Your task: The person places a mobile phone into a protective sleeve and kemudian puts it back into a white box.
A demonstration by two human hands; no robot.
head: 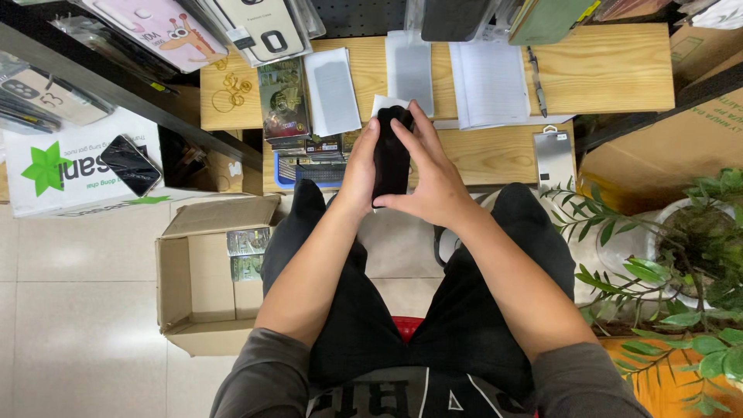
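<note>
A small phone-accessory shop: packaged phone cases (162, 27) hang on racks overhead, screen protectors (333, 89) lie stacked on the wooden counter (611, 70), and an open stock carton (205, 275) sits on the tiled floor

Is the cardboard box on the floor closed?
No: the cardboard box beside the person's left leg stands with its flaps open, and small packets show inside it.

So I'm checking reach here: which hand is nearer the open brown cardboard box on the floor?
Left. The left hand holds the black phone above the knees, on the side of the open brown cardboard box; the right hand grips the phone's far side.
</note>
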